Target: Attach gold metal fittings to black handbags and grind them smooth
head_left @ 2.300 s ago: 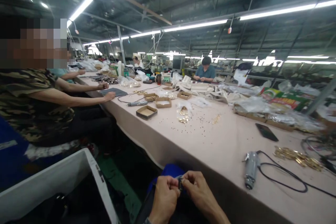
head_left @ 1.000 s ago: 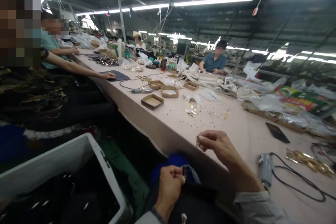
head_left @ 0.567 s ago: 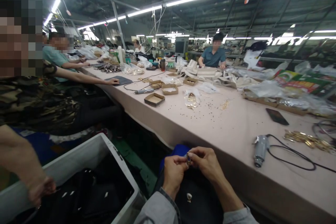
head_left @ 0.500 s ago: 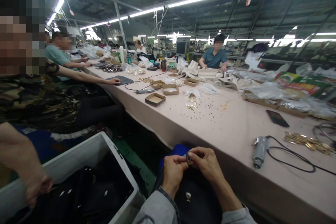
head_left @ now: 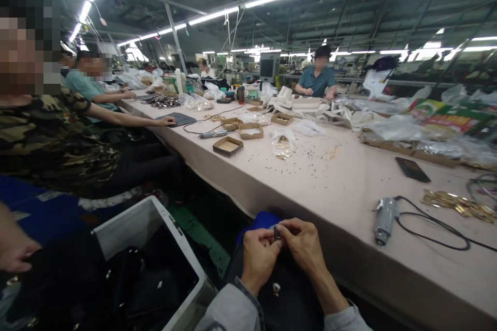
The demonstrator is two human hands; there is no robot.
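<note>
Between the fingertips of both my hands is a small dark metal piece [head_left: 277, 233], like a little frame or buckle; its exact kind cannot be made out. My left hand [head_left: 258, 258] pinches it from the left, thumb and forefinger together. From the other side, my right hand [head_left: 305, 245] has its thumb and forefinger closed on the same piece. Below them, a black item [head_left: 297, 302] lies across my lap, partly covered by my forearms. On its surface sits a small white and gold fitting [head_left: 276, 288].
A grey bin [head_left: 157, 217] of black goods stands at my left, where a co-worker's hand [head_left: 17, 253] is beside black material. The long table [head_left: 330, 207] carries a grey power screwdriver [head_left: 385, 221], a phone [head_left: 412, 169], gold metal parts [head_left: 458, 204] and cardboard trays [head_left: 228, 146].
The co-worker's hand has moved left from inside the bin, and black material now covers the bin's left side. My hands stay together, with the small metal piece turned slightly.
</note>
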